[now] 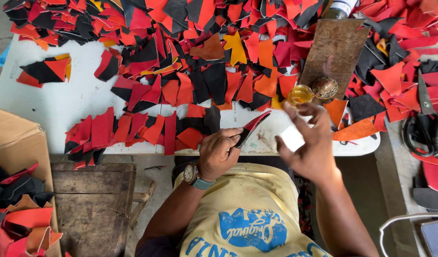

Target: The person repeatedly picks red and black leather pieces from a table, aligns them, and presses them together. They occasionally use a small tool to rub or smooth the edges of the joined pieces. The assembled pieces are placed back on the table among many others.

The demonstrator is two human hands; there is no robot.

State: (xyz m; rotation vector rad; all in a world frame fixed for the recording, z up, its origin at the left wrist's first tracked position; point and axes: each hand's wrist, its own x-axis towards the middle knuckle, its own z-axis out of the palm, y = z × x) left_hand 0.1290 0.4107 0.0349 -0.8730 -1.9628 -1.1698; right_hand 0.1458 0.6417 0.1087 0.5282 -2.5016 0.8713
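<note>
My left hand point(219, 153), with a watch on its wrist, grips a curved red and black leather piece point(251, 127) and holds it tilted over the near edge of the white table point(76, 102). Raised just to the right, my right hand point(309, 143) has a small white block point(292, 138) between thumb and fingers. A small open jar of yellow glue point(300, 94) and its round lid point(325, 87) sit just beyond the right hand.
Heaps of red, orange and black leather pieces point(190, 62) cover the table. A brown board point(334, 50) lies at the back right, black scissors point(424, 123) at the far right. A cardboard box point(19, 190) of pieces and a wooden stool point(93, 200) stand at the lower left.
</note>
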